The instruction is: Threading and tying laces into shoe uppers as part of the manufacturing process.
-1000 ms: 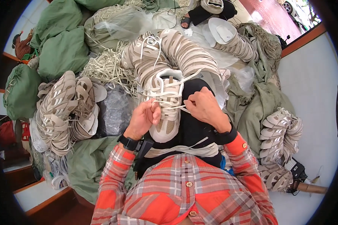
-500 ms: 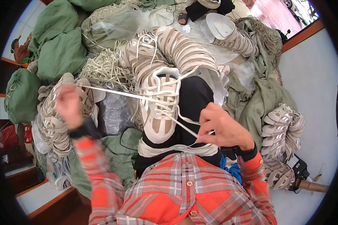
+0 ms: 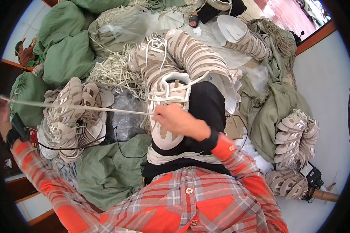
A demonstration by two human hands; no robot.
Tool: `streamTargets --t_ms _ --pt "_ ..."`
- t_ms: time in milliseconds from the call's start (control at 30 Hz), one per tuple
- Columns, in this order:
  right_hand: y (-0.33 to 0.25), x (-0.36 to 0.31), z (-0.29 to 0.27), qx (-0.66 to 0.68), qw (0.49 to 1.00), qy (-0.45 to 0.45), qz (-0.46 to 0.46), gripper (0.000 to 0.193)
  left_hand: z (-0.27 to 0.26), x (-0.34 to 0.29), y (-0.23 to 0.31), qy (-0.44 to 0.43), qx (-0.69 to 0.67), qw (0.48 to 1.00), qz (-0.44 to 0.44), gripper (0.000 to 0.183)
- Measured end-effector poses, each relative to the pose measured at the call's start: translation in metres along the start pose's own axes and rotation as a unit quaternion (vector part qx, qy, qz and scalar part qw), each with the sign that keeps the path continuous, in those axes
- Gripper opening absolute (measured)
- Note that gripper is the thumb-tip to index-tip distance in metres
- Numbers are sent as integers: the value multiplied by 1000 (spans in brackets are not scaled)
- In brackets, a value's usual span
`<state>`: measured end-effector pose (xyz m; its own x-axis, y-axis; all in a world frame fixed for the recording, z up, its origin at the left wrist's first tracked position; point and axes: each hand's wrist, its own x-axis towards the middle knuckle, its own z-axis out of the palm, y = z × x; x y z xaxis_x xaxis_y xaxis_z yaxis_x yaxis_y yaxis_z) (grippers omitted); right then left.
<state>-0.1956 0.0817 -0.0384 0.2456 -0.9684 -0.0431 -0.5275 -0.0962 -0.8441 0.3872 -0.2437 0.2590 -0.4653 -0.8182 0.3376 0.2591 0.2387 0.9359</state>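
Note:
A beige and white shoe upper lies across my lap, toe toward me, with white laces crossing its front. My left hand is stretched out to the far left, closed on the end of a shoelace. That lace runs taut back to the shoe. My right hand is over the front of the shoe, fingers pinched at the lace where it meets the left side. The hand hides part of the lacing and toe. A bundle of loose white laces lies across my thighs.
Long nested stacks of shoe uppers lie ahead, at left and at right. Green cloth sacks and a heap of laces are at upper left. A black cord hangs near my left arm. Another person's foot shows at the top.
My left hand has swung out to the far left, drawing the lace longer. My right hand has moved left from beside the shoe onto its front.

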Motion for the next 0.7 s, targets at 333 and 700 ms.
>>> streamTargets --t_ms 333,700 --pt "1 -41 16 65 984 166 8 21 399 -54 -198 -89 290 939 -161 22" --pt "5 -55 -4 454 873 24 176 53 471 -108 -321 -118 269 926 -240 14"
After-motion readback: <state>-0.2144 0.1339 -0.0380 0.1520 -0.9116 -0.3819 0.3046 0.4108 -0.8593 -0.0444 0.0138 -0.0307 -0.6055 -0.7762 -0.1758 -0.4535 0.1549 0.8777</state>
